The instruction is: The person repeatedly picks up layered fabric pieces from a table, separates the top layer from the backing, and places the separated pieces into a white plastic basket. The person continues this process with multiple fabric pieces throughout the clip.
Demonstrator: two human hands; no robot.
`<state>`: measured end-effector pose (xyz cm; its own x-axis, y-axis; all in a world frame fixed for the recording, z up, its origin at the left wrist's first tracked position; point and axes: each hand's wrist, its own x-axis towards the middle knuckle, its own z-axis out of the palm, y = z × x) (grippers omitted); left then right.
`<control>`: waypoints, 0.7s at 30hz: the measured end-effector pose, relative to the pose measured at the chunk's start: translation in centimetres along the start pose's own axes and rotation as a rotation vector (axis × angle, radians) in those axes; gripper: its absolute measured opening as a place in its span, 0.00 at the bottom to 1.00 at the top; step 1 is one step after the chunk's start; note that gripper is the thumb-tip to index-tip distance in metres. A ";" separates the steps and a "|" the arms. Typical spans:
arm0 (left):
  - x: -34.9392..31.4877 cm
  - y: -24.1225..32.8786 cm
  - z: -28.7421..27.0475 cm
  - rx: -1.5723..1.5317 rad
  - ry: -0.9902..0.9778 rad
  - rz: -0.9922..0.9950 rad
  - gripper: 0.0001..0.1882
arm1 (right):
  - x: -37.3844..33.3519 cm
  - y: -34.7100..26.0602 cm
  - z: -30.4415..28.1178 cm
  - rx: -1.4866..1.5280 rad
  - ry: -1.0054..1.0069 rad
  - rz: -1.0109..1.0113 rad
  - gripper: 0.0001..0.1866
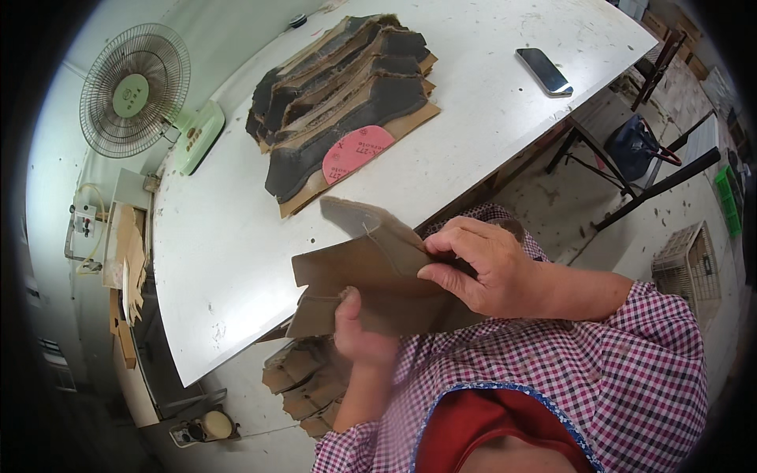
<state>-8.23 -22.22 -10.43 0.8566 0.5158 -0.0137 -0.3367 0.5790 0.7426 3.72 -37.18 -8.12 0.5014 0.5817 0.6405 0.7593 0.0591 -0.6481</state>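
Both hands hold a brown, leather-like cut piece (347, 272) just off the table's near edge. It has notched edges, a seam line and a greyish flap folded up at the top. My right hand (493, 264) pinches its right side between thumb and fingers. At the lower left edge, the thumb of my left hand (359, 335) lies on the front of the piece, while the other fingers are hidden behind it. Beyond the piece, several overlapping dark-grey and brown cut pieces (347, 102) lie in a stack. A pink half-round printed piece (356, 155) sits on the nearest one.
On the white table (505, 150) lies a phone (544, 72) at the far right. A fan (132, 94) stands at the left. More brown pieces (303, 378) are below the table edge. A chair with a dark bag (639, 150) and a plastic crate (690, 264) are at the right.
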 end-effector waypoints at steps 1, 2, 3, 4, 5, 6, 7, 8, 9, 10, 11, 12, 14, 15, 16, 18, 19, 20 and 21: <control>0.0 -0.1 -0.1 -0.023 0.003 -0.004 0.26 | 0.1 -0.1 0.1 0.007 -0.001 -0.006 0.10; -0.1 -0.2 -0.1 -0.037 -0.011 -0.026 0.26 | 0.1 -0.1 0.2 0.014 -0.003 -0.011 0.10; -0.2 -0.2 0.0 -0.052 -0.025 -0.048 0.26 | 0.0 -0.1 0.3 0.021 -0.006 -0.016 0.10; -0.3 -0.2 0.1 -0.066 -0.039 -0.069 0.26 | -0.2 -0.1 0.2 0.060 -0.021 0.011 0.10; -0.3 -0.2 0.1 -0.044 -0.037 -0.065 0.26 | -0.3 0.1 0.0 0.098 -0.032 0.033 0.10; -0.3 -0.3 0.0 -0.021 -0.037 -0.060 0.27 | -0.4 0.2 0.0 0.135 -0.042 0.056 0.10; -0.2 -0.3 0.0 0.001 -0.036 -0.057 0.27 | -0.2 0.2 0.2 0.149 -0.016 0.073 0.09; -0.2 -0.3 -0.1 -0.001 -0.052 -0.063 0.27 | -0.2 0.1 0.4 0.162 0.013 0.092 0.08; -0.2 -0.4 -0.2 -0.002 -0.069 -0.070 0.27 | -0.1 0.1 0.6 0.176 0.042 0.111 0.08; -0.2 -0.4 -0.3 -0.004 -0.086 -0.077 0.27 | 0.0 0.0 0.5 0.162 0.035 0.109 0.08; -0.4 -0.5 -0.2 -0.002 -0.062 -0.095 0.28 | 0.3 -0.1 0.4 0.149 0.024 0.108 0.08; -0.6 -0.6 0.1 0.000 -0.038 -0.112 0.28 | 0.4 -0.2 0.3 0.137 0.013 0.107 0.08; -0.9 -0.9 0.2 0.018 0.007 -0.140 0.29 | 0.2 -0.3 0.1 0.135 0.000 0.071 0.08; -0.9 -1.1 0.2 0.034 0.027 -0.150 0.29 | 0.1 -0.3 -0.1 0.133 -0.007 0.053 0.08; -1.0 -1.2 0.1 0.049 0.047 -0.159 0.29 | 0.0 -0.2 -0.1 0.151 -0.014 0.075 0.08; -0.8 -1.2 -0.2 0.029 0.014 -0.156 0.29 | -0.1 -0.3 -0.2 0.188 -0.020 0.115 0.08; -0.7 -1.2 -0.2 0.019 -0.003 -0.154 0.29 | 0.2 -0.4 -0.1 0.187 -0.007 0.133 0.08; -0.8 -1.2 -0.3 0.043 -0.004 -0.164 0.29 | 0.6 -0.7 0.1 0.186 0.004 0.154 0.08; -0.9 -1.3 -0.3 0.067 -0.004 -0.174 0.29 | 0.7 -0.8 0.2 0.184 0.016 0.175 0.08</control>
<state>-8.66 -23.23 -11.55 0.9013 0.4089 -0.1434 -0.1565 0.6157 0.7723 3.40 -36.66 -7.18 0.6263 0.5830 0.5175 0.5727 0.1062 -0.8128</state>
